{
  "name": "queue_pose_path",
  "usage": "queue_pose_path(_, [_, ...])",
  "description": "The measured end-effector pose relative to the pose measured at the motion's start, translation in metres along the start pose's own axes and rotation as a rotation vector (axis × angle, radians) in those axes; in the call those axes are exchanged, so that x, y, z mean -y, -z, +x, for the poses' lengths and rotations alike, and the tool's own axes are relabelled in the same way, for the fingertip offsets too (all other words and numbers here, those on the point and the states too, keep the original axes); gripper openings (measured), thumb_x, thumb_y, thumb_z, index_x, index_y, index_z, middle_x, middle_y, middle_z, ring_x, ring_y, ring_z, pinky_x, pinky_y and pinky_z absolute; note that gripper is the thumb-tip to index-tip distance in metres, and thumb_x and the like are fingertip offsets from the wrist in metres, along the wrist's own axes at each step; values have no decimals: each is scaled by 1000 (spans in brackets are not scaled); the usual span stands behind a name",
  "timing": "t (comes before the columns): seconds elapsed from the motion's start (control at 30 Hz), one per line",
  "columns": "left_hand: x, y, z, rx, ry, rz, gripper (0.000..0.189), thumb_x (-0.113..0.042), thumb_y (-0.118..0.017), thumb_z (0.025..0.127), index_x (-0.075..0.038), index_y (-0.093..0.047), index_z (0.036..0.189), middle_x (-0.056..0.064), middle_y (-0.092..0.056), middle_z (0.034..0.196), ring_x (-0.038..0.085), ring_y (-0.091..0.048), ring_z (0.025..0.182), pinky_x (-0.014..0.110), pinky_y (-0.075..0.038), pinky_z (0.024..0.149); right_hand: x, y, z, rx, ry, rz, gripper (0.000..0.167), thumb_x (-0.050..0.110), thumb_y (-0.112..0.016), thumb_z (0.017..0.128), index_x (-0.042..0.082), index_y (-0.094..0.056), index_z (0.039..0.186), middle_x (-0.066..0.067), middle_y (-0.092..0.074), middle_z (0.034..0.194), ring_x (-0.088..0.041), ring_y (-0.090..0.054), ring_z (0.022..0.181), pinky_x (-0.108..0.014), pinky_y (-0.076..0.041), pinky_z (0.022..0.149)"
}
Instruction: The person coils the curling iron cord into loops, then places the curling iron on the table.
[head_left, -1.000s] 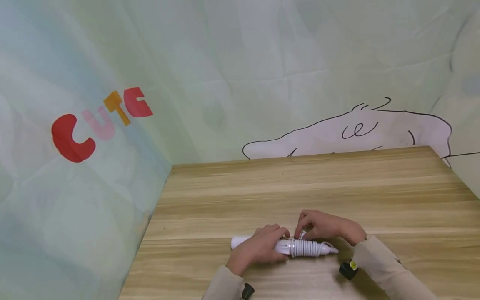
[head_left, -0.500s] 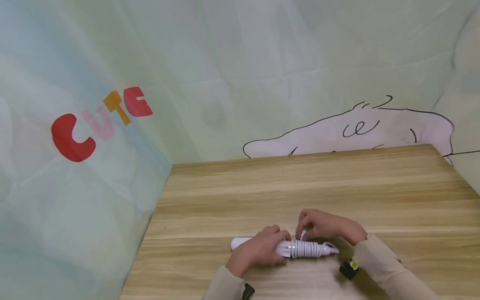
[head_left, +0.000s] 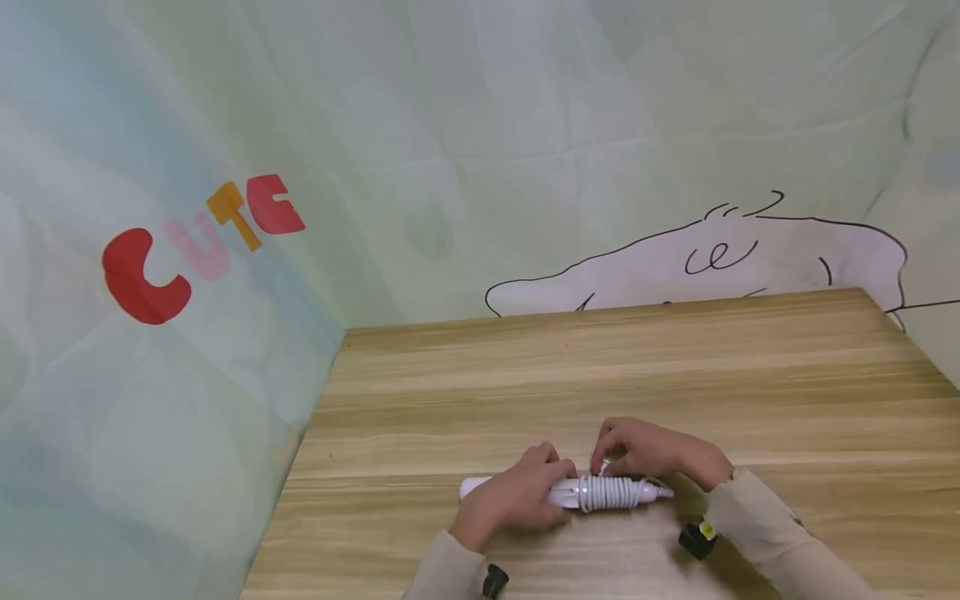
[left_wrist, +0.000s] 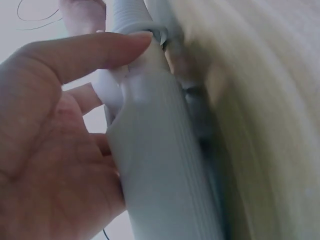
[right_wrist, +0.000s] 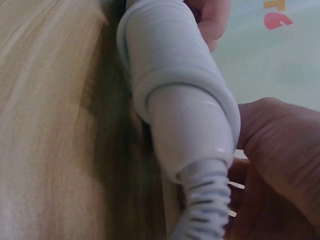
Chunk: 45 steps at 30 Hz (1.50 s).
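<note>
A white hair styling iron [head_left: 563,493] lies lengthwise across the wooden table, its cord [head_left: 611,492] wound in tight coils round the handle. My left hand [head_left: 517,496] grips the iron's body from above, left of the coils. In the left wrist view the thumb [left_wrist: 115,50] presses on the iron near the windings. On the far side of the coils, my right hand [head_left: 641,448] pinches a small white end of the cord [head_left: 605,467]; its exact shape is mostly hidden. The ribbed cord guard [right_wrist: 206,200] shows at the handle's tip in the right wrist view.
The wooden table [head_left: 480,392] stretches behind and to both sides of the hands. A printed backdrop [head_left: 420,167] with coloured letters and a line drawing stands along its back and left edges. A black wrist mount [head_left: 697,540] is below the right sleeve.
The styling iron and left hand shift very slightly. My right hand stays nearly in place, keeping its pinch on the cord end.
</note>
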<state>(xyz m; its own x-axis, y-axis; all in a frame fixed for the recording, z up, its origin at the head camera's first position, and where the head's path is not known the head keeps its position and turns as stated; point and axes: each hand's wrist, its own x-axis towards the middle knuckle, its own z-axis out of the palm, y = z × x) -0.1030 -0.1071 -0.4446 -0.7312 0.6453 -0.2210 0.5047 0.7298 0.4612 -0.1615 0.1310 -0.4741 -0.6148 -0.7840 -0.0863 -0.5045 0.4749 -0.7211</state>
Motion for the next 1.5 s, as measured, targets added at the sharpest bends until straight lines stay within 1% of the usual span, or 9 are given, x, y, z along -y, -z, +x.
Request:
queue_pose_path(0.3, [0,1,4,23,-99,70,34,-21,-68,83,-19,-63,117,-9,-52,93,2,-41,82,15,-34,72,-2,-2,0,10,-7,-2,10,18,-71,83,22,-73,92,7,-55,94,-5,-48,89,-26,-40,80])
queue_pose_path(0.47, [-7,-3,3,-29,-72,179,38,-19,-68,85,-20,-61,122,-7,-54,95,5,-47,83,20,-38,71,-1,0,0,10,-2,-8,9,17,-70,84,22,-73,92,6,-56,94,-5,-49,90,-26,-41,81])
queue_pose_path(0.6, [-14,-8,1,-27,-21,234,38,-17,-61,90,-19,-52,127,-4,-52,100,12,-48,91,26,-40,77,1,2,-1,7,-18,-4,10,14,-69,85,21,-72,92,5,-56,95,-6,-50,90,-26,-42,80])
queue_pose_path(0.77, [-16,-14,2,-20,25,220,34,-26,-54,95,-18,-45,127,-3,-48,106,15,-45,102,32,-36,83,0,3,-1,-4,-19,-15,12,11,-68,86,22,-71,92,5,-56,95,-6,-50,88,-25,-43,77])
queue_pose_path(0.93, [-13,-20,2,-107,17,269,38,-46,-53,94,-20,-48,122,-4,-50,102,13,-45,95,29,-34,76,-3,0,-2,-13,-11,-13,14,13,-67,87,25,-72,94,5,-55,97,-6,-49,86,-24,-43,75])
queue_pose_path(1.07, [-11,-24,3,-181,-4,296,39,-51,-51,92,-22,-51,117,-5,-53,99,13,-46,92,27,-34,73,-7,-1,-6,-26,34,-45,19,11,-69,85,25,-73,97,5,-54,99,-7,-48,90,-25,-42,77])
queue_pose_path(1.17, [-10,-26,4,-207,-23,309,41,-53,-52,90,-23,-53,117,-6,-54,98,12,-47,91,26,-34,73,-7,-2,-8,-43,83,-91,24,8,-71,82,27,-73,97,4,-52,99,-7,-47,92,-26,-42,79])
queue_pose_path(1.27, [-8,-27,5,-204,-33,299,41,-54,-53,89,-23,-54,116,-7,-54,95,11,-47,90,26,-35,73,-7,-3,-9,-58,122,-122,24,9,-73,80,27,-73,96,5,-52,98,-7,-47,91,-26,-42,79])
queue_pose_path(1.5, [-5,-22,3,-148,-54,215,45,-57,-57,85,-29,-57,120,-10,-51,90,8,-45,87,25,-34,72,-8,-2,-11,-43,126,-140,15,23,-73,82,27,-74,96,8,-52,97,-4,-45,91,-27,-41,80])
